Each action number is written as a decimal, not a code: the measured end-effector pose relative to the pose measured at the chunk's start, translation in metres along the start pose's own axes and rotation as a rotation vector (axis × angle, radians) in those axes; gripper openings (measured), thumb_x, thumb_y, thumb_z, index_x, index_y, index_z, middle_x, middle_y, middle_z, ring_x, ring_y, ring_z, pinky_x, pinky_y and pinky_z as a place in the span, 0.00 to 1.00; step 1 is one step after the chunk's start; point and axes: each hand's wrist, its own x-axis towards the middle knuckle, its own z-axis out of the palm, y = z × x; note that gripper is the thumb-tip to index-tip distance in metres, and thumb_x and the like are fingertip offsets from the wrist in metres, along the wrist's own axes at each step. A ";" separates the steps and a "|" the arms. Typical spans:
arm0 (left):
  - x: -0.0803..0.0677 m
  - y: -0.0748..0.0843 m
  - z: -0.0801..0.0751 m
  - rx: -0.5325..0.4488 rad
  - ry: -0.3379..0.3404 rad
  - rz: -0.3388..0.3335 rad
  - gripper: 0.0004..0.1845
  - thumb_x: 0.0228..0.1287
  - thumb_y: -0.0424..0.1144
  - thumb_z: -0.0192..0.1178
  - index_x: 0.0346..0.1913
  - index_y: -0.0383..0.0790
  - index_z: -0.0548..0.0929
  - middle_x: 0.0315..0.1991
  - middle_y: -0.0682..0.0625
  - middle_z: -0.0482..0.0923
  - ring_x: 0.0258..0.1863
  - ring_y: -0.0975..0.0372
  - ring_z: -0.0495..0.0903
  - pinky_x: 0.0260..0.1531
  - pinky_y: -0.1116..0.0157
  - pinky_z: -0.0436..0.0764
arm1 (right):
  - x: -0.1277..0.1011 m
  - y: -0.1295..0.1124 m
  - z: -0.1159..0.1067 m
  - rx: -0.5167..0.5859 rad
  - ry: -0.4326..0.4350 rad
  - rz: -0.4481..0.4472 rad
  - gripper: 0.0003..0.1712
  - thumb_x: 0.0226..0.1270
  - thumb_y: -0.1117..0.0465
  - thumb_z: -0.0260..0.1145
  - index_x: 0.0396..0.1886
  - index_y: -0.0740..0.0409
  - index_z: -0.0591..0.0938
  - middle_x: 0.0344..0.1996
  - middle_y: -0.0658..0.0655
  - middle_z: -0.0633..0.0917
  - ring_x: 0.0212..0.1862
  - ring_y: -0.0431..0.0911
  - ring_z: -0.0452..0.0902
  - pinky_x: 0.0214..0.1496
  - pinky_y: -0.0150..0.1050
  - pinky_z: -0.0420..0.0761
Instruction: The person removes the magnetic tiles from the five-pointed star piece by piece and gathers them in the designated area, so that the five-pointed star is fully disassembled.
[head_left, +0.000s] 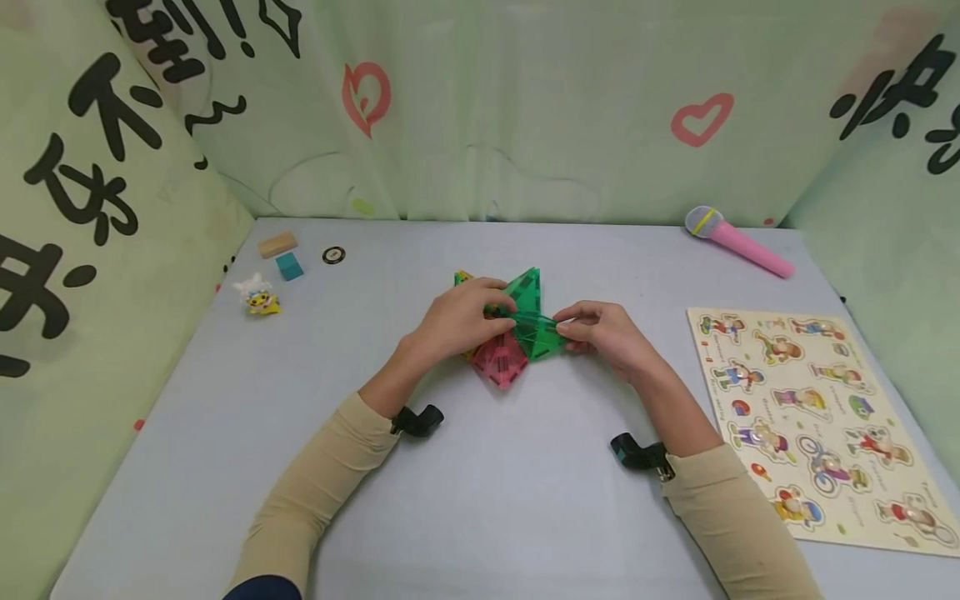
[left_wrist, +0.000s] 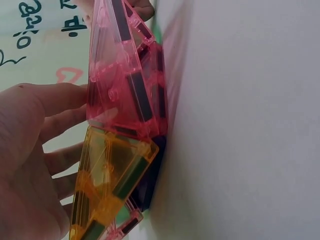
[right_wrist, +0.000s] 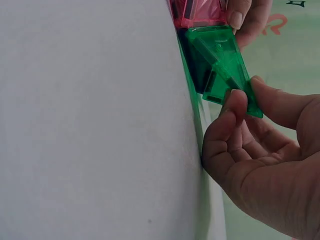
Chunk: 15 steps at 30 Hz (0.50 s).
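A structure of see-through magnetic tiles stands on the table, with pink tiles (head_left: 501, 360) at the front and green tiles (head_left: 527, 292) behind and to the right. My left hand (head_left: 463, 318) holds the structure from above, thumb against the pink part and fingers reaching behind. Yellow tiles (left_wrist: 107, 170) join the pink ones beside that hand, with a dark blue tile (left_wrist: 150, 175) low down. At the right side, my right hand (head_left: 606, 335) pinches the outer corner of a green triangular tile (right_wrist: 225, 60) between thumb and fingers. Its inner edge meets the pink tiles.
A pink toy microphone (head_left: 746, 246) lies at the back right, above a cream picture board (head_left: 817, 400). Toward the back left are a wooden block (head_left: 277, 244), a blue block (head_left: 288, 267), a black round disc (head_left: 333, 255) and a small yellow-and-white figure (head_left: 258, 297).
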 end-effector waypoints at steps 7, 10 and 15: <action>0.001 0.003 0.002 0.016 0.026 -0.001 0.11 0.67 0.51 0.63 0.48 0.56 0.87 0.68 0.52 0.73 0.69 0.57 0.70 0.64 0.53 0.74 | 0.002 0.002 0.000 0.067 0.019 0.029 0.21 0.69 0.63 0.65 0.55 0.75 0.77 0.29 0.44 0.83 0.30 0.37 0.79 0.39 0.32 0.82; 0.001 0.003 0.002 0.017 0.035 0.007 0.10 0.67 0.51 0.63 0.47 0.56 0.87 0.67 0.52 0.74 0.69 0.57 0.71 0.64 0.54 0.74 | 0.003 0.003 0.000 0.111 0.038 0.050 0.21 0.68 0.63 0.67 0.54 0.74 0.78 0.29 0.43 0.84 0.29 0.37 0.79 0.38 0.32 0.81; 0.001 0.004 0.002 0.014 0.047 0.017 0.10 0.67 0.51 0.63 0.47 0.56 0.87 0.66 0.52 0.75 0.68 0.57 0.71 0.64 0.54 0.74 | 0.004 0.006 -0.001 0.188 0.042 0.063 0.14 0.67 0.65 0.67 0.49 0.69 0.82 0.29 0.44 0.84 0.29 0.36 0.78 0.38 0.31 0.81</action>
